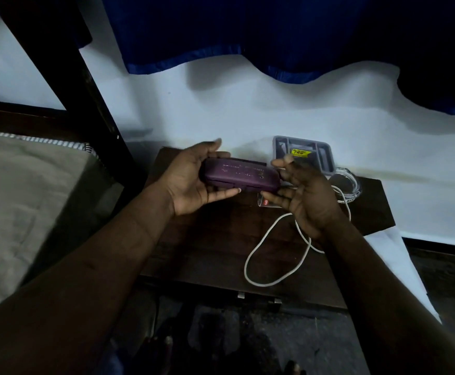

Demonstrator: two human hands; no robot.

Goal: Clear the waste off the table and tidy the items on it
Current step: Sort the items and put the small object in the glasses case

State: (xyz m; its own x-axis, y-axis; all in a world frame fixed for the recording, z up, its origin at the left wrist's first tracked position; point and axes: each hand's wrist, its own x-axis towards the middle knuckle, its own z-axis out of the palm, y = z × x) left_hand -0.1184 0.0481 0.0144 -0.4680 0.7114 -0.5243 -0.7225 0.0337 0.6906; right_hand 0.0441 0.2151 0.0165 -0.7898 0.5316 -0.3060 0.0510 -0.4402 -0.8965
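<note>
I hold a purple oblong hard case (241,175) in my left hand (194,182), lifted above the dark wooden table (215,247). My thumb lies over its far edge and my fingers curl under its near edge, so its left end sits in my palm. My right hand (306,196) is at the case's right end with the fingers loosely spread and only slightly bent, gripping nothing; I cannot tell whether the fingertips touch the case.

On the table below, a white cable (259,266) lies in a loose loop near me, and its far part runs under my right hand and is hidden there. A small clear wrapper with a red mark (265,203) shows just under the case, partly covered by my right fingers. At the far right of the table, against the white wall, stands a grey plastic tray with compartments (327,158), a yellow label inside it; my right thumb covers its near left corner. Just right of it sits a clear glass dish (348,182).

To the left is a bed with a beige cover (31,198) and a dark post (85,90). A blue curtain (248,36) hangs above.
</note>
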